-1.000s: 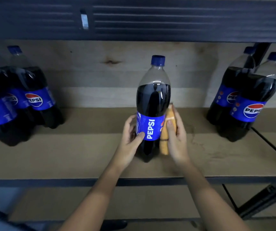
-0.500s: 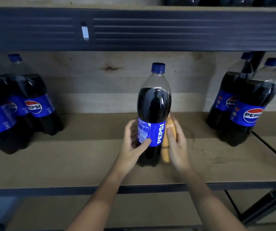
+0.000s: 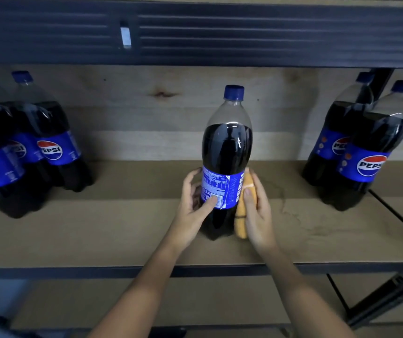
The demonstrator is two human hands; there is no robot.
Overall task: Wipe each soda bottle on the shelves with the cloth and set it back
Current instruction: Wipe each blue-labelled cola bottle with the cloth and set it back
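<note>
Centrally in the frame, a soda bottle (image 3: 227, 152) is seen standing upright on the wooden shelf (image 3: 122, 228), filled with dark cola, topped by a blue cap, and wrapped in a blue label whose fine-print panel is turned forward, with "PEPSI" readable vertically at its right edge. The label is gripped by the left hand (image 3: 192, 206), fingers curled behind and thumb laid across the print. An orange cloth (image 3: 242, 211) is pressed against the bottle's right side by the right hand (image 3: 258, 211), fingers wrapped over it. At left, three more bottles (image 3: 49, 147) are grouped, and at right two others (image 3: 366, 152), their round Pepsi logos displayed.
</note>
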